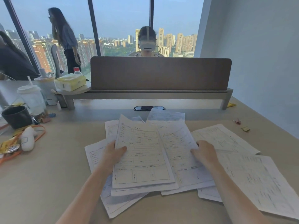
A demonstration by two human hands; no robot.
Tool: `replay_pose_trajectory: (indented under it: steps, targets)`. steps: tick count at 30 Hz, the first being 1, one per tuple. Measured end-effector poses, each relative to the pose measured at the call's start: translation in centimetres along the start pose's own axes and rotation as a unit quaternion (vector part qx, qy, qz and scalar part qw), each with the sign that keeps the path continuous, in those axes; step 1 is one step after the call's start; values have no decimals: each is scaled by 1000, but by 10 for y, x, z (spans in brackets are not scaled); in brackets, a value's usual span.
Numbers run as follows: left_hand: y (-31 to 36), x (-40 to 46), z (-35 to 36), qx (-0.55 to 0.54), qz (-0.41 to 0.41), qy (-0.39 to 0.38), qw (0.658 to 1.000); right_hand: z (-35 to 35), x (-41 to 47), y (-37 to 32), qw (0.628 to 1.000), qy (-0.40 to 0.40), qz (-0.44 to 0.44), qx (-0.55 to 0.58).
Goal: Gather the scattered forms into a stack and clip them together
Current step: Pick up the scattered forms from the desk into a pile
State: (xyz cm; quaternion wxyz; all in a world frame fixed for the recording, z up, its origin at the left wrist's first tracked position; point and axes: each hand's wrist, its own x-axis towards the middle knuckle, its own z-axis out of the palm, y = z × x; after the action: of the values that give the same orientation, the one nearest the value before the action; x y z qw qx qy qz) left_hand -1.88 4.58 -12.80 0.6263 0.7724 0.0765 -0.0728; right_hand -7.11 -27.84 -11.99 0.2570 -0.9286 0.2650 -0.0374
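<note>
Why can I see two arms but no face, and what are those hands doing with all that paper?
The picture comes from a camera worn on a person's head, looking forward and down, so you see that person's own arms but not their face. There is no machine here, only two bare hands. The left hand holds the edge of a form, thumb on top. The right hand rests on the forms beside it. More forms lie spread over the desk, some overlapping. A small pink clip waits far off to the right. On the left stand a dark cup and a plastic cup with a straw. Behind the brown divider sits another person.
</note>
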Motion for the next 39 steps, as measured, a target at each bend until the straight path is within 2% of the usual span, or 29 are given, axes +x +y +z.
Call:
replay_pose_trajectory:
  steps: [5,9,15,21,24,27,29,32,36,39]
  targets:
    - [-2,0,-2,-51,8,-10,999,-10,5,2,991,11,-47,123]
    - [4,-4,3,-118,-7,-28,993,-15,-1,-2,947,-29,-25,319]
    - [17,-15,21,-219,-40,-84,971,-12,-17,-19,893,-83,-5,443]
    - [22,-22,38,-243,-47,-90,965,-10,-34,-24,856,-141,13,496]
    - [26,-23,42,-253,-35,-85,963,-17,-41,-22,841,-146,-4,522]
    - [31,-25,47,-240,-7,-82,967,-25,-46,-19,838,-141,-36,526]
    - [35,-27,53,-223,26,-70,972,-31,-52,-20,851,-151,-76,498]
    - [41,-29,62,-213,72,-58,973,-35,-54,-19,893,-98,-130,419]
    - [51,-31,69,-235,94,-91,963,-46,-55,-17,891,-8,-158,426]
    - [57,-31,71,-220,99,-140,960,-57,-54,-16,886,25,-166,431]
